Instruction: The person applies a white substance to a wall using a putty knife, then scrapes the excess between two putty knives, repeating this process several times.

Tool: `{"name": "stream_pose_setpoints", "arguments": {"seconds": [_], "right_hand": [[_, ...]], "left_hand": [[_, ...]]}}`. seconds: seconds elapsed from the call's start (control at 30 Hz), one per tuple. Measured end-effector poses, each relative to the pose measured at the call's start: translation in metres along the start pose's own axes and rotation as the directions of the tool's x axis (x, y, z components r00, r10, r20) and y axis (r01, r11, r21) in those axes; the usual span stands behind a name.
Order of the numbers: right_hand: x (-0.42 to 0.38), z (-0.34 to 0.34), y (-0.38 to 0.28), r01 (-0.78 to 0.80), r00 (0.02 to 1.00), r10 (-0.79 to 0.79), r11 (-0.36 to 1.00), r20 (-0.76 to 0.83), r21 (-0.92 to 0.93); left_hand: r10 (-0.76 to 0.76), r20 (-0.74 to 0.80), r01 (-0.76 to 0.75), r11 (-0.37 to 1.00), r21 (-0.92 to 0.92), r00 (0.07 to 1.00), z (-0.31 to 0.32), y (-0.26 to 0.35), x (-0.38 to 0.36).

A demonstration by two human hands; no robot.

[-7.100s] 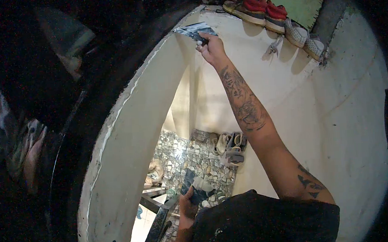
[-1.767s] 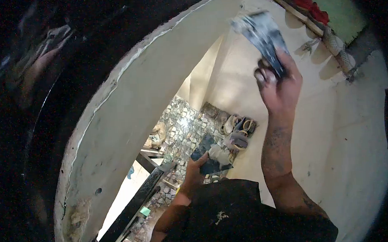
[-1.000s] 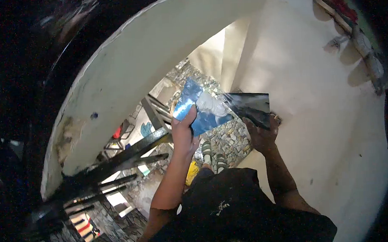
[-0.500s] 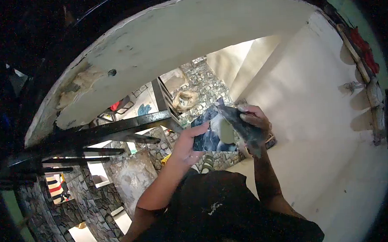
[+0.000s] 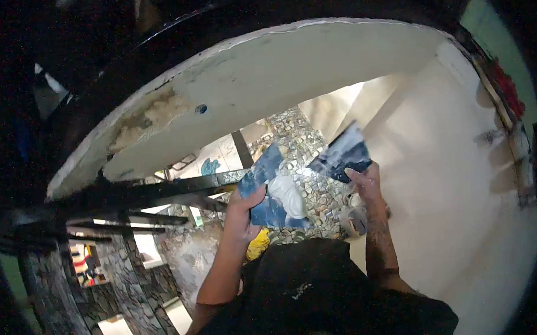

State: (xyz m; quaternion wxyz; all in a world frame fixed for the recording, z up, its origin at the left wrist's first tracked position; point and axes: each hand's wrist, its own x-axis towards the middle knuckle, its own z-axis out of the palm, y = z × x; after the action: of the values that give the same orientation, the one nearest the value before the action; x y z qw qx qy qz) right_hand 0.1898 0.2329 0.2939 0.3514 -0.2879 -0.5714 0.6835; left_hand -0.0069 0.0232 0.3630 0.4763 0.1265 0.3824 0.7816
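Right fingers (image 5: 356, 175) clamp the dark sheet (image 5: 343, 155) by its lower edge, left fingers (image 5: 256, 197) the blue sheet (image 5: 267, 215) beside white paste (image 5: 288, 196).

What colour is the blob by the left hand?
The blob is white, clearest in the head view.

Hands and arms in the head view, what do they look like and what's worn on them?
The left hand and right hand are bare, without gloves. The black short-sleeved cloth shirt has a small pale print. Faint dark markings show on the right forearm.
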Motion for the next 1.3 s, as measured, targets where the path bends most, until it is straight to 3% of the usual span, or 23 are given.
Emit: {"name": "stream_pose_setpoints", "arguments": {"seconds": [0.03,0.13,0.17,0.2,0.23,0.27,0.3,0.4,0.47,0.5,0.6,0.63,0.73,0.77,0.8,0.87,0.9,1.0,1.1,1.2,1.27,1.3], "right_hand": [[-0.005,0.002,0.003,0.003,1.0,-0.002,0.998,-0.02,0.066],[-0.014,0.008,0.03,0.017,0.998,-0.003,0.967,-0.055,0.253],[-0.011,-0.003,0.057,-0.01,0.993,0.02,0.996,-0.114,0.087],[-0.006,-0.013,0.073,-0.016,0.998,0.0,0.972,-0.07,-0.235],[-0.004,-0.008,0.066,-0.136,0.984,0.166,0.931,0.063,-0.338],[-0.009,0.014,0.047,-0.117,0.986,0.158,0.883,0.053,-0.454],[-0.01,0.031,0.031,0.146,0.977,-0.026,0.8,0.21,-0.582],[0.003,0.058,0.022,0.545,0.833,-0.169,0.416,0.527,-0.728],[0.012,0.06,0.034,0.488,0.84,-0.007,0.447,0.542,-0.75],[0.014,0.056,0.041,0.453,0.836,0.075,0.464,0.544,-0.761],[0.017,0.036,0.097,0.41,0.889,-0.034,0.505,0.457,-0.76],[0.021,0.03,0.116,0.346,0.883,0.061,0.589,0.466,-0.731],[0.021,0.014,0.17,0.199,0.917,0.174,0.581,0.359,-0.789],[0.016,0.004,0.205,0.137,0.938,0.165,0.63,0.304,-0.764],[0.008,-0.002,0.237,0.123,0.957,0.125,0.641,0.261,-0.757],[-0.007,-0.004,0.277,0.108,0.984,0.036,0.654,0.173,-0.748],[-0.011,-0.004,0.273,0.013,0.981,0.142,0.644,0.136,-0.765],[-0.027,-0.012,0.299,-0.071,0.989,0.141,0.711,0.042,-0.7],[-0.034,-0.023,0.318,-0.121,0.989,0.147,0.768,-0.01,-0.629],[-0.035,-0.033,0.299,-0.193,0.977,0.211,0.774,-0.041,-0.603],[-0.033,-0.045,0.286,-0.056,0.996,0.083,0.777,0.014,-0.627],[-0.034,-0.054,0.279,0.014,0.999,0.019,0.768,0.044,-0.64]], "left_hand": [[0.038,0.004,-0.038,0.999,0.036,0.999,-0.004,0.001,-0.002],[-0.116,-0.172,0.131,0.988,0.077,0.978,-0.031,-0.006,0.006],[-0.108,-0.181,0.147,0.965,0.217,0.978,-0.042,-0.006,0.01],[-0.109,-0.218,0.169,0.945,0.28,0.97,-0.047,-0.009,0.011],[-0.144,-0.17,0.2,0.903,0.38,0.975,-0.071,-0.021,0.024],[-0.184,-0.119,0.219,0.853,0.474,0.976,-0.091,-0.031,0.035],[-0.267,-0.143,0.303,0.852,0.427,0.953,-0.086,-0.033,0.04],[-0.372,-0.115,0.388,0.856,0.342,0.921,-0.102,-0.054,0.066],[-0.432,-0.156,0.459,0.826,0.328,0.888,-0.1,-0.068,0.079],[-0.406,-0.198,0.451,0.777,0.439,0.892,-0.087,-0.067,0.083],[-0.53,-0.144,0.522,0.687,0.505,0.836,-0.088,-0.085,0.114],[-0.503,-0.191,0.521,0.675,0.523,0.843,-0.081,-0.091,0.118],[-0.555,-0.206,0.535,0.534,0.654,0.806,-0.142,-0.169,0.17],[-0.535,-0.231,0.417,0.255,0.873,0.812,-0.146,-0.184,0.186],[-0.515,-0.235,0.239,-0.059,0.969,0.824,-0.151,-0.199,0.204],[-0.527,-0.073,0.107,0.033,0.994,0.847,-0.241,-0.28,0.24],[-0.591,-0.043,-0.009,-0.085,0.996,0.805,-0.22,-0.277,0.241],[-0.66,-0.21,0.241,-0.045,0.97,0.722,-0.166,-0.28,0.234],[-0.645,-0.343,0.37,-0.1,0.924,0.683,-0.133,-0.297,0.237],[-0.714,-0.183,0.013,-0.236,0.972,0.676,-0.132,-0.316,0.261],[-0.763,-0.063,-0.3,-0.326,0.896,0.643,-0.124,-0.326,0.279],[-0.649,-0.211,0.119,-0.183,0.976,0.731,-0.121,-0.329,0.275]]}}
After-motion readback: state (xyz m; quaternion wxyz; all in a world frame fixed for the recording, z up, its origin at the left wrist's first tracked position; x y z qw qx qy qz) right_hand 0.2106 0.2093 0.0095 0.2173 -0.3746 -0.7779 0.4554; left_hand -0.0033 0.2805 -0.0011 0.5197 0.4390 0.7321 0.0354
